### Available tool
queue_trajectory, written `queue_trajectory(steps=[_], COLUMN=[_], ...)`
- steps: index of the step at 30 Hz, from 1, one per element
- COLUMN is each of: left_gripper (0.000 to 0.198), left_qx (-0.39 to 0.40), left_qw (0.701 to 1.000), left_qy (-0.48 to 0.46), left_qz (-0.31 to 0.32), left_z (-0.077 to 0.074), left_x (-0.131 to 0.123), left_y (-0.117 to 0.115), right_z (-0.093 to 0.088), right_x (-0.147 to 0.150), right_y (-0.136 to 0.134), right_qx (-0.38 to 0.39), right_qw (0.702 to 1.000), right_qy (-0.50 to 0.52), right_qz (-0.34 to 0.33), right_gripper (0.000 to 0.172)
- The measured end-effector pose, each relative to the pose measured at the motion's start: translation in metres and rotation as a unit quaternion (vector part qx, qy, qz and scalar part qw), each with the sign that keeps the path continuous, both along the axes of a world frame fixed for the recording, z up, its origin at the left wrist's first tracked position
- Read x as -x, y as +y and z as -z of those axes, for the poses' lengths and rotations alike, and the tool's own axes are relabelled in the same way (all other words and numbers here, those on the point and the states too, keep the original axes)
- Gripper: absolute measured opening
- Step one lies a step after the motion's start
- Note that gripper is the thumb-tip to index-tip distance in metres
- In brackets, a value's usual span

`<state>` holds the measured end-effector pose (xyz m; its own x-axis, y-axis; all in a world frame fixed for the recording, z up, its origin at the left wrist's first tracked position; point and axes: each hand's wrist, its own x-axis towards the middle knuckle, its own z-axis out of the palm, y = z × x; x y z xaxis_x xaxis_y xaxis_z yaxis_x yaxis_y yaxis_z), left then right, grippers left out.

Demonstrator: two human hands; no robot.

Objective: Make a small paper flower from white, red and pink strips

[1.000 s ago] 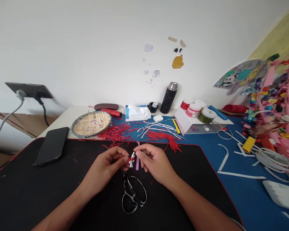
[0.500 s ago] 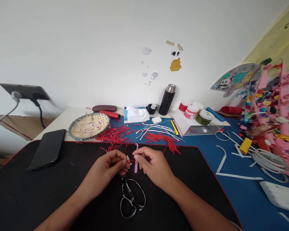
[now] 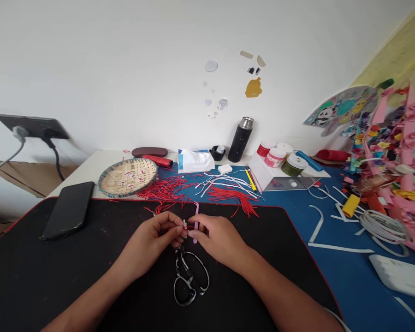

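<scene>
My left hand (image 3: 156, 237) pinches a tiny white and red paper piece (image 3: 184, 226) over the black mat (image 3: 55, 272). My right hand (image 3: 217, 238) meets it fingertip to fingertip and grips a thin pink stick (image 3: 195, 220) that stands nearly upright. Both hands are closed in pinches. Metal scissors (image 3: 188, 277) lie shut on the mat just below the hands. Red paper strips (image 3: 166, 190) and white strips (image 3: 224, 183) are scattered on the blue surface beyond the hands.
A woven basket (image 3: 128, 176) and a black phone (image 3: 68, 210) lie at the left. A black flask (image 3: 241, 139), tissue pack (image 3: 195, 161) and paint jars (image 3: 280, 156) stand at the back. Colourful paper craft (image 3: 394, 152) crowds the right; a white box (image 3: 399, 275) lies near right.
The hands drew slightly closer together and the paper piece turned between the fingertips. The view shifted a little; scissors and other things stayed put.
</scene>
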<state>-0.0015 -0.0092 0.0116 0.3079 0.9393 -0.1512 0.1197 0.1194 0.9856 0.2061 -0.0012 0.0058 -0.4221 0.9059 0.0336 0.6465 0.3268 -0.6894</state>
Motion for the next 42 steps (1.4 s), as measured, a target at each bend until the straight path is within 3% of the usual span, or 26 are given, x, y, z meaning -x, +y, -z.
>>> queue_trajectory(steps=[7, 13, 20, 28, 42], left_gripper=[0.024, 0.024, 0.027, 0.03, 0.027], left_qx=[-0.005, -0.006, -0.015, -0.017, -0.044], left_qw=[1.0, 1.0, 0.999, 0.997, 0.991], left_qy=[-0.018, -0.03, -0.026, -0.027, -0.012], left_qz=[0.006, 0.001, -0.025, -0.071, -0.129], left_z=[-0.001, 0.002, 0.0, -0.001, 0.006], left_x=[0.0, 0.001, 0.005, 0.008, 0.022], left_y=[-0.001, 0.0, 0.003, 0.006, 0.016], right_z=[0.0, 0.0, -0.002, -0.004, -0.002], right_x=[0.001, 0.001, 0.001, 0.0, 0.0], right_y=[-0.001, -0.001, -0.002, -0.002, -0.003], right_qx=[-0.004, 0.017, 0.055, 0.042, 0.176], right_qw=[1.0, 0.999, 0.996, 0.993, 0.964], right_qy=[-0.012, 0.028, 0.076, 0.112, 0.194], right_qz=[-0.023, -0.021, 0.002, 0.015, 0.04], right_gripper=[0.012, 0.017, 0.02, 0.02, 0.027])
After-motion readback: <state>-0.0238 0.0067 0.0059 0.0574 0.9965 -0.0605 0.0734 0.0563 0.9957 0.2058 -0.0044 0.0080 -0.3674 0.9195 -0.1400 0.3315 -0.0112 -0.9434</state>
